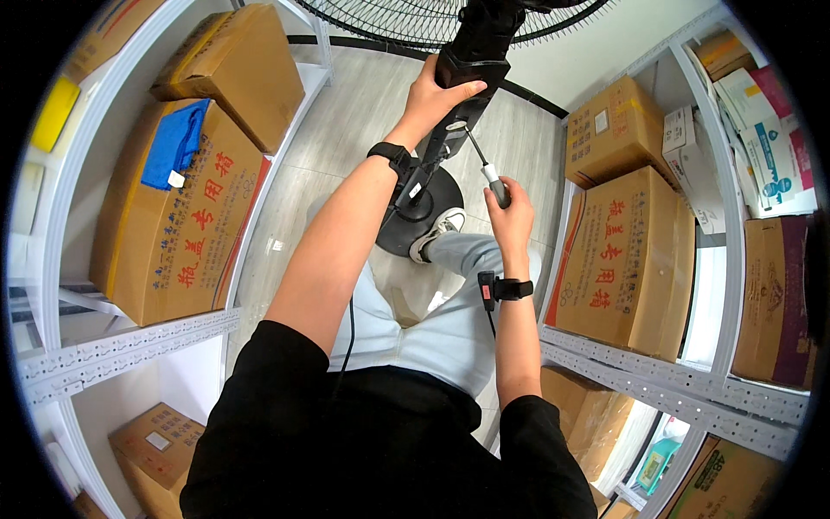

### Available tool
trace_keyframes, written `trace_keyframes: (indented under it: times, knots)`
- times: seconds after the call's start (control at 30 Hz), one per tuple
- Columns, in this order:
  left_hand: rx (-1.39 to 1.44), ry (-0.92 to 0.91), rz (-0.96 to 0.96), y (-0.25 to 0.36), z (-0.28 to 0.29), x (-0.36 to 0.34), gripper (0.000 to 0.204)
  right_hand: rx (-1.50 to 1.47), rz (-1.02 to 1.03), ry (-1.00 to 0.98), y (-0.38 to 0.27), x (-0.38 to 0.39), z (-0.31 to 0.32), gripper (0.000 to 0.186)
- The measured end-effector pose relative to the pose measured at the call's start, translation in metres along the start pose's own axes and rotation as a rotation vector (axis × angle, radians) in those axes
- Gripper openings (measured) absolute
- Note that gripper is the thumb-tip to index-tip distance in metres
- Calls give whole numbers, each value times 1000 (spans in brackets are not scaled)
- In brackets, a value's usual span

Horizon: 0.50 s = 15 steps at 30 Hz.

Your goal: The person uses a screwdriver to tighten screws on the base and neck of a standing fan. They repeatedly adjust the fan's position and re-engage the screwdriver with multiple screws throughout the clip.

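Note:
A black pedestal fan [473, 62] stands in front of me, its wire cage [380, 19] cut off by the top edge. My left hand [432, 99] is wrapped round the fan's upper column, with the thumb across its front. In my right hand [512, 212] is a screwdriver [493, 179] with a grey and white handle, held by that handle. Its thin shaft points up and left, the tip at or very near the column just below my left hand. Whether the tip sits in a screw is too small to tell. The round black base [428, 212] rests on the floor.
Metal shelves with cardboard boxes [186, 216] flank me on the left, and more boxes [618, 259] fill the right side. A blue cloth [175, 143] lies on one left box. My shoe [439, 232] is beside the fan base. Black cables run from both wristbands.

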<state>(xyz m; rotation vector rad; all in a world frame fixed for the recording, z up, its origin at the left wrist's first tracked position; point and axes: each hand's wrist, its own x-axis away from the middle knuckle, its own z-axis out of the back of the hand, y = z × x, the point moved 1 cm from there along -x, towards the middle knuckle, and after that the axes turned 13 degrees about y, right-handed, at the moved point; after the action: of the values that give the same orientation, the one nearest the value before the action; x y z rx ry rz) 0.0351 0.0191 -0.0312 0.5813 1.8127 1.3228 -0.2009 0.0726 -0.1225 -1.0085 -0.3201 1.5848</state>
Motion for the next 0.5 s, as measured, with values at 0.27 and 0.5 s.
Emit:
trace_keyframes:
  times: [0.27,0.5]
  knots:
    - [29,2,-4,-1,-2,-2,64,-940,-976,-432,16,-8,-4,32]
    - [-6,-12,12,1,4,0,63,35,22,-23,-10,7,1,40]
